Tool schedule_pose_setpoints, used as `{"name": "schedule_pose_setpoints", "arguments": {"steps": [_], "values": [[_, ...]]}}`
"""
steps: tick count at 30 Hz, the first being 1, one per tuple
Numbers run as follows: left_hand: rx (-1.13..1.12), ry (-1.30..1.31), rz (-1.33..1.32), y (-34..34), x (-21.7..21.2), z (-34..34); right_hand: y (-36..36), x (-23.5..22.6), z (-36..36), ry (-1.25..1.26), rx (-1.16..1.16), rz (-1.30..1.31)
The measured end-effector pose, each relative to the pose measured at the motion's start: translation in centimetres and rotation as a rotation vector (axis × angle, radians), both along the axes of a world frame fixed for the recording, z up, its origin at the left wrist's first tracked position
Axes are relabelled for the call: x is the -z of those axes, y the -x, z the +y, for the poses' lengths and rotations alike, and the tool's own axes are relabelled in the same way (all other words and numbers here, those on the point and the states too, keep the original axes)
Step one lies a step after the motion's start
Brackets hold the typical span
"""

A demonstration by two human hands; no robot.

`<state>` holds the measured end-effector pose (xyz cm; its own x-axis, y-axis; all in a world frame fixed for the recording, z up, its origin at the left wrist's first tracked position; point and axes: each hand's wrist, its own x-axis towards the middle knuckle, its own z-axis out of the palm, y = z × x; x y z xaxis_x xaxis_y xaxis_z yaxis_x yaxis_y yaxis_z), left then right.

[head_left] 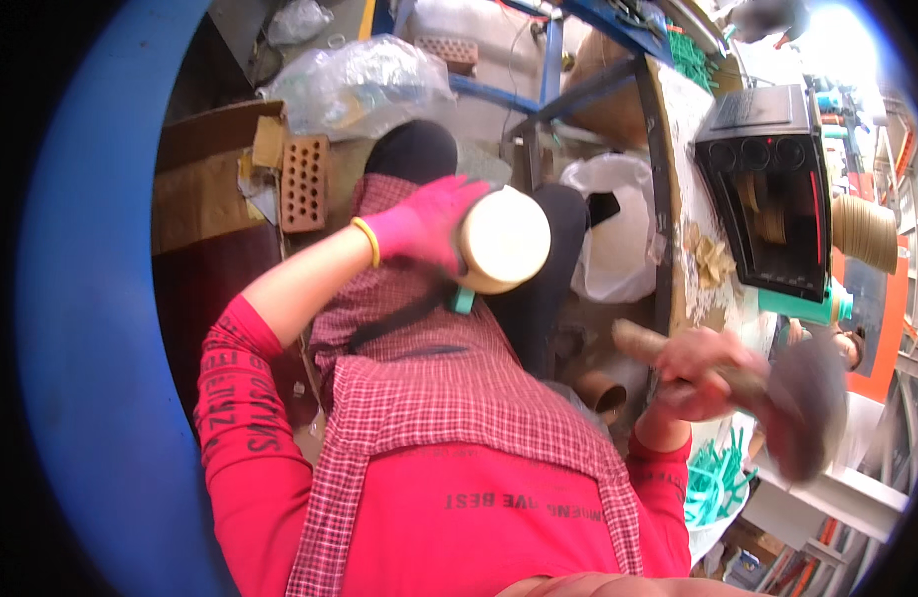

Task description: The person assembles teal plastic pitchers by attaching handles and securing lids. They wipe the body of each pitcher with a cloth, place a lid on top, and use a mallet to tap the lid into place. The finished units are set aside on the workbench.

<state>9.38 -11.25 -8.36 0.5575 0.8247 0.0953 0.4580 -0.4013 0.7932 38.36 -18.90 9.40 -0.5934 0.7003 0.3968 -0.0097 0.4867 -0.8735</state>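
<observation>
My left hand point(425, 221), in a pink glove with a yellow cuff, wraps round the side of a short cream-coloured cylinder point(507, 241) with a flat round face. It is held over my lap, in front of the checked apron point(469, 388); part of its side is hidden by the glove. Off to the right, my bare right hand point(700, 374) is closed round the wooden handle of a mallet point(807, 408). The mallet's big dark head is smeared by motion and stands well apart from the cylinder. A small green piece point(464, 300) shows just under the cylinder.
A black oven-like box point(767, 189) stands on the worn bench at right, with tan coils point(864, 234) beside it. Green strips fill a tub point(713, 497) at lower right. A perforated brick point(305, 184), cardboard and plastic bags point(360, 85) lie ahead and left. A blue panel point(91, 298) borders the left.
</observation>
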Motion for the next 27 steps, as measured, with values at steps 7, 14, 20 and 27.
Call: {"name": "schedule_pose_setpoints", "arguments": {"steps": [7, 14, 20, 27], "values": [[0.043, -0.015, 0.006, -0.2, -0.2, -0.2, -4.0, 4.4, -2.0, 0.208, 0.396, -1.054], [0.037, -0.013, -0.009, -0.1, -0.1, -0.3, -5.0, 6.2, 0.1, -0.150, 0.603, -0.211], [0.057, 0.032, 0.022, -0.4, 0.6, 0.1, -3.9, 1.7, 1.6, 0.327, 0.669, -0.049], [0.071, 0.045, -0.085, 0.1, -0.5, 0.0, -0.8, 9.7, -2.6, 0.123, 0.429, -0.843]]}}
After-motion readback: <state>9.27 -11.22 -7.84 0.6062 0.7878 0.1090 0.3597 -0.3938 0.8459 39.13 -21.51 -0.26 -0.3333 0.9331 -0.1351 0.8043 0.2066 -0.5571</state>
